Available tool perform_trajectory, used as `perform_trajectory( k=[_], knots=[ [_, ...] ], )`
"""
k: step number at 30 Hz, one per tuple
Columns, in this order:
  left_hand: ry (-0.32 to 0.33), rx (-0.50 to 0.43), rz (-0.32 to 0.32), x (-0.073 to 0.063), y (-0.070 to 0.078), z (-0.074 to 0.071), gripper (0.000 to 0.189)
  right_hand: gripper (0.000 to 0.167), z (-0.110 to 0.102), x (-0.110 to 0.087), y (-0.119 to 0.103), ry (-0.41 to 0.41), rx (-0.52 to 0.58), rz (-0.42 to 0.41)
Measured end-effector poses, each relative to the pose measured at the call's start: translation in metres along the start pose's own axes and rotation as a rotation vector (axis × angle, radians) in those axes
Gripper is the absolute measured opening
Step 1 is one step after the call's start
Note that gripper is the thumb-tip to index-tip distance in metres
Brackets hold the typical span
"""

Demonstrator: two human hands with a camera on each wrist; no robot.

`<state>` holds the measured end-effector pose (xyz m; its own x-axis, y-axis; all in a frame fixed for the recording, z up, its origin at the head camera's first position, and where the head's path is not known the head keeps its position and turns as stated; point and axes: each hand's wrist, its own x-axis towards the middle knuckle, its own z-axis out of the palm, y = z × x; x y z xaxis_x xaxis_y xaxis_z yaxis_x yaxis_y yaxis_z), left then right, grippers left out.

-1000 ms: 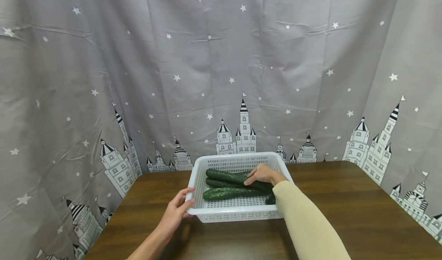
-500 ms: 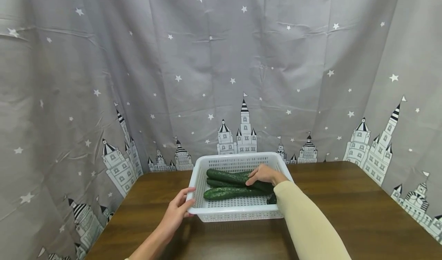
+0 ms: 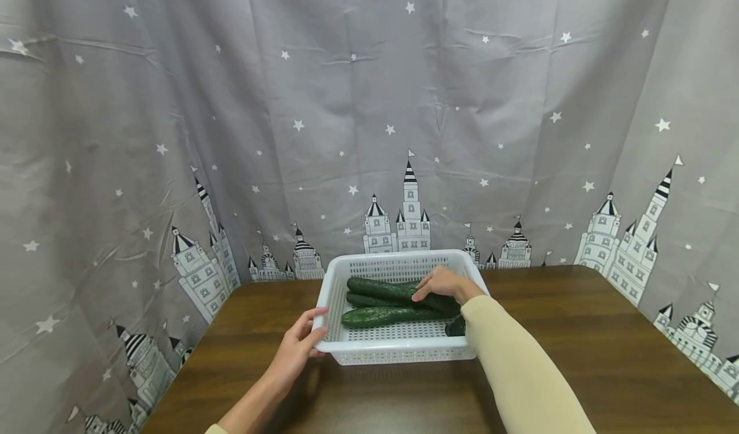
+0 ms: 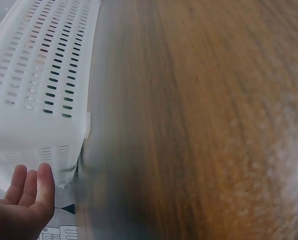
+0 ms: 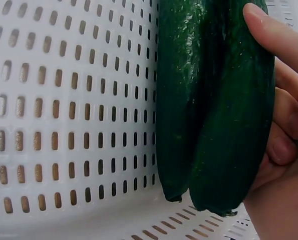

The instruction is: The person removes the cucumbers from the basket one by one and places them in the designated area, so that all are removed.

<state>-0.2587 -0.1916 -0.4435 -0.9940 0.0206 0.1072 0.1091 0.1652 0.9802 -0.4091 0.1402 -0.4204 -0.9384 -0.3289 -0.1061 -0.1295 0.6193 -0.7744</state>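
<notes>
Several long dark green cucumbers lie lengthwise in a white perforated plastic basket (image 3: 398,350). My left hand (image 3: 294,350) holds the basket at its near left corner, with fingertips at the rim and the outer wall in the head view. In the left wrist view, its fingers (image 4: 45,182) lie against the basket's end. My right hand (image 3: 441,283) reaches inside and grips a cucumber (image 5: 234,135), thumb along its top and fingers curled round its side. A second cucumber (image 5: 176,115) lies alongside it. Nearest me in the basket is another cucumber (image 3: 381,317).
The basket stands toward the back of a dark brown wooden table (image 3: 577,344). Behind and on both sides hangs a grey curtain (image 3: 323,113) printed with stars and castles. A small black item (image 3: 456,327) shows under the right cuff.
The head view has shifted very slightly. Both hands, the basket and the cucumbers keep practically the same places.
</notes>
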Motion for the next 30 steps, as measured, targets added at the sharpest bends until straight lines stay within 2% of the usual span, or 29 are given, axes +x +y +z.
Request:
perform_trajectory(
  k=[4,11,23,30],
  knots=[
    [0.002,0.006,-0.010,0.000,-0.003,-0.001,0.037,0.034,-0.001,0.001,-0.001,-0.012,0.011,-0.026],
    [-0.010,0.016,0.010,0.002,-0.006,-0.001,0.038,0.037,-0.007,0.001,-0.005,-0.031,-0.015,-0.039],
    [-0.008,0.031,0.032,0.001,-0.004,0.000,0.041,0.041,-0.024,0.006,-0.016,-0.049,-0.075,-0.082],
    [0.001,0.023,0.028,-0.001,-0.005,0.000,0.040,0.039,-0.031,0.004,-0.025,-0.058,-0.035,-0.087]
  ],
)
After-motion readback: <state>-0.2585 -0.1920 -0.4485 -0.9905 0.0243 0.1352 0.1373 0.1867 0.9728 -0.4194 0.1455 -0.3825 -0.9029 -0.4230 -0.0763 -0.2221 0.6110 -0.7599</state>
